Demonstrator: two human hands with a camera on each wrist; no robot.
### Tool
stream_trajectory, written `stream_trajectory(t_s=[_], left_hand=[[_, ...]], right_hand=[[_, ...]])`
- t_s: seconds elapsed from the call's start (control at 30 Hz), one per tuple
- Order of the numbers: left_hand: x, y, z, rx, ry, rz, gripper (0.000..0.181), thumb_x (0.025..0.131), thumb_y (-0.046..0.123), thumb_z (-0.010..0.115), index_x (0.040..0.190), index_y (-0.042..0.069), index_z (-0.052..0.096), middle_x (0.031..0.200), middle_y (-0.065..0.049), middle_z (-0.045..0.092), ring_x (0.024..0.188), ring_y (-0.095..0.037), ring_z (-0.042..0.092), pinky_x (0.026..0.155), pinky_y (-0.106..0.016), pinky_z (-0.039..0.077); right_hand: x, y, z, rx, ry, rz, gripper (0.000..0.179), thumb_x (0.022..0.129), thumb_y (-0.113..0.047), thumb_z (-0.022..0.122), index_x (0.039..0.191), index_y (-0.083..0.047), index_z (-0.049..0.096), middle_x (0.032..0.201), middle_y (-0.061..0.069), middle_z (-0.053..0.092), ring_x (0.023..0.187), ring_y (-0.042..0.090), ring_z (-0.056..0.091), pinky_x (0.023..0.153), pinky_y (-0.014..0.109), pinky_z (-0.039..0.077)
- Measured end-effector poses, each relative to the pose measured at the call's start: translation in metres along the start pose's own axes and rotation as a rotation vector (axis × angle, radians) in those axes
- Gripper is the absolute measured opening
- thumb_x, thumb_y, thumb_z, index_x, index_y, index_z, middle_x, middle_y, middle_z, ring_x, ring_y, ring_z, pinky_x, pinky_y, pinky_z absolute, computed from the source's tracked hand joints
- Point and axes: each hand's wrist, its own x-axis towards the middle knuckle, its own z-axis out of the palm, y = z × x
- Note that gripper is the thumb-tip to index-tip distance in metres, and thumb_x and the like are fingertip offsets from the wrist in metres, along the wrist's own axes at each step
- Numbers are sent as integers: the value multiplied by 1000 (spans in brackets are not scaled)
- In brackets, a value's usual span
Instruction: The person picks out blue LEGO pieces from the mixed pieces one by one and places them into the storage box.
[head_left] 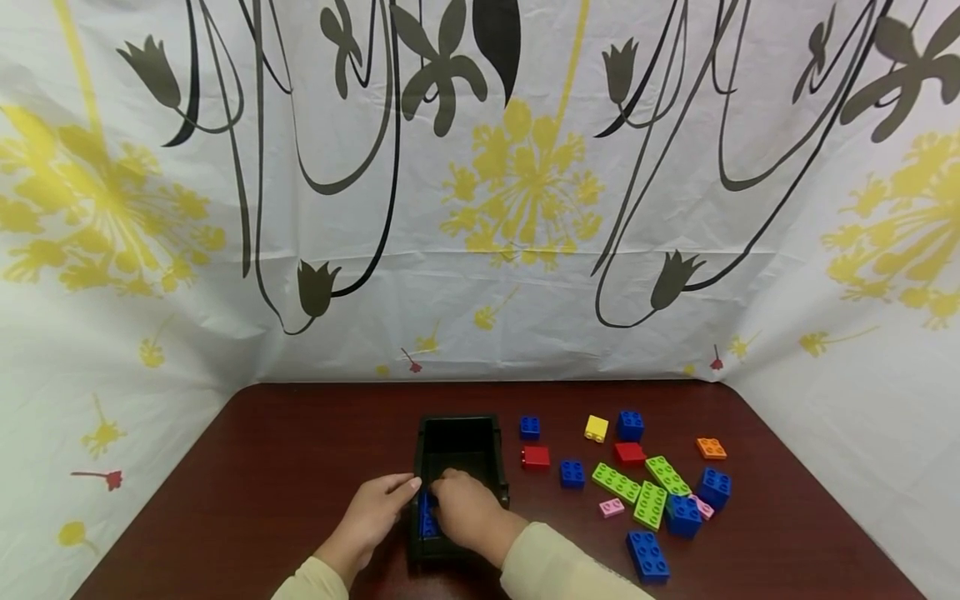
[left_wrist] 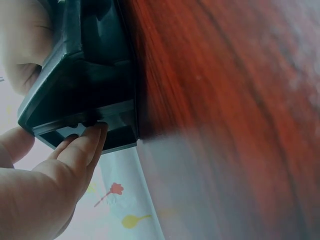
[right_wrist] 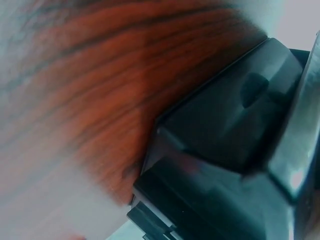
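A black plastic bin (head_left: 459,435) stands on the table, with blue toy building bricks (head_left: 428,515) along its near left inside. My left hand (head_left: 372,518) holds the bin's left wall, its thumb at the rim. In the left wrist view, the left fingers (left_wrist: 82,150) lie against the bin's outer side below the rim. My right hand (head_left: 471,510) reaches down into the bin with bent fingers, close beside the blue bricks. Its fingertips are hidden, so a grip on a brick cannot be made out. The right wrist view shows mainly the bin's outside (right_wrist: 225,125).
Right of the bin lie several loose bricks: a red brick (head_left: 536,457), a yellow brick (head_left: 596,428), a lime green brick (head_left: 617,483), an orange brick (head_left: 711,448), a pink brick (head_left: 611,507) and a large blue brick (head_left: 647,557). A patterned curtain (head_left: 525,333) hangs behind the dark red-brown table (head_left: 300,442).
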Motion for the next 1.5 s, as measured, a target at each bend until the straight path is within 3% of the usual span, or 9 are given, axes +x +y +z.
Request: stream_trajectory(t_s=[0.23, 0.8, 1.07, 1.2, 1.5], left_hand=[[0, 0, 0, 4, 0, 0, 54, 100, 32, 53, 133, -10, 51, 131, -30, 54, 118, -43, 54, 93, -53, 51], [1, -2, 0, 4, 2, -8, 54, 100, 32, 53, 132, -11, 51, 131, -30, 53, 118, -43, 54, 92, -52, 52], [1, -2, 0, 2, 7, -5, 53, 100, 32, 53, 131, -12, 51, 129, -30, 55, 117, -43, 55, 92, -51, 52], [1, -1, 0, 2, 7, -7, 56, 99, 35, 54, 131, -11, 52, 129, -30, 55, 117, -43, 55, 92, -52, 52], [1, -1, 0, 19, 4, -4, 58, 99, 37, 55, 132, -10, 52, 130, -30, 55, 117, -43, 55, 92, -53, 52]], right_hand=[[-1, 0, 1, 0, 21, -7, 18, 86, -18, 70, 99, -6, 72, 90, 4, 64, 83, 15, 63, 72, 28, 57], [-8, -3, -2, 20, -12, 1, 38, 88, -22, 70, 121, -4, 65, 116, 10, 64, 107, 22, 62, 90, 32, 55], [-12, -4, -8, 24, -2, -12, 42, 88, -23, 70, 126, -6, 62, 124, 10, 61, 115, 23, 58, 92, 34, 54], [-14, -3, -11, 47, 39, -21, 49, 88, -24, 71, 132, -8, 58, 130, 11, 57, 120, 23, 55, 91, 33, 55], [-22, 6, -21, 63, 220, -36, 58, 86, -21, 74, 139, -10, 52, 136, 13, 51, 116, 22, 58, 72, 23, 58]])
